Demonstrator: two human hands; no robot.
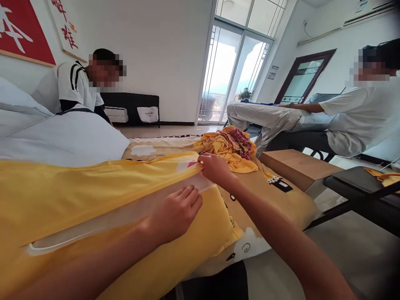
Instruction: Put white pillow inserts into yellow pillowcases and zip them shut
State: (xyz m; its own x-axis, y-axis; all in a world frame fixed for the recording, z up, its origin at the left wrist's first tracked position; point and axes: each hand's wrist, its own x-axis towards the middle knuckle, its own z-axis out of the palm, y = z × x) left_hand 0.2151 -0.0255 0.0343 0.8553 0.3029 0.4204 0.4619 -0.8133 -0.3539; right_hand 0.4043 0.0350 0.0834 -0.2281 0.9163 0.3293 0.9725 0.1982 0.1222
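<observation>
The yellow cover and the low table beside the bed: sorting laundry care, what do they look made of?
Yellow cover: likely soft woven cotton, matte, creasing under the left hand and pinched by the right hand. Low table: seemingly wood or wood-look laminate, smooth, tan.

pillow (93, 208) on bed (281, 196) | clothes pile (228, 148) behind it | bench (296, 166) right of bed

The yellow cover (93, 196) runs off the left edge.
</observation>
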